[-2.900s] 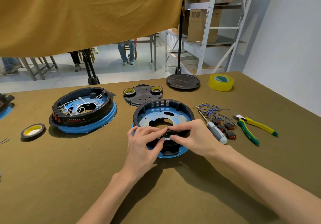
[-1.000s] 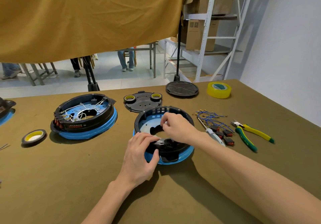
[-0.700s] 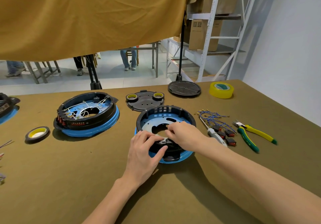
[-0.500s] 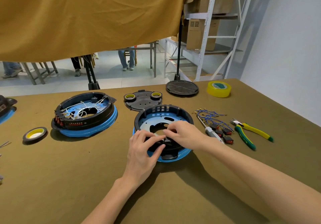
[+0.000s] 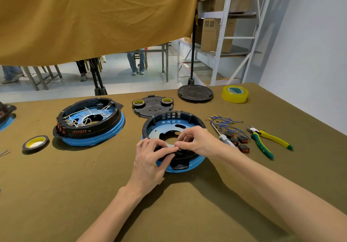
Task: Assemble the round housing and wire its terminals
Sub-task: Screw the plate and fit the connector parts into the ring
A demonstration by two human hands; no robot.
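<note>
Round black plastic housing on a blue base [image 5: 173, 123] sits mid-table on our olive cloth-covered table [image 5: 56, 185]; our left hand [image 5: 150, 159] grips its near rim, while our right hand [image 5: 197, 141] pinches a small part there we cannot identify.

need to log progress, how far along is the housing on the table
Done: the black round housing with white wires at left already looks wired. In hand: the left hand and right hand work at the near rim of the unwired black ring housing on its blue base. Left: the blue wires, small black-and-red switches and black cover plate lie unused.
</note>
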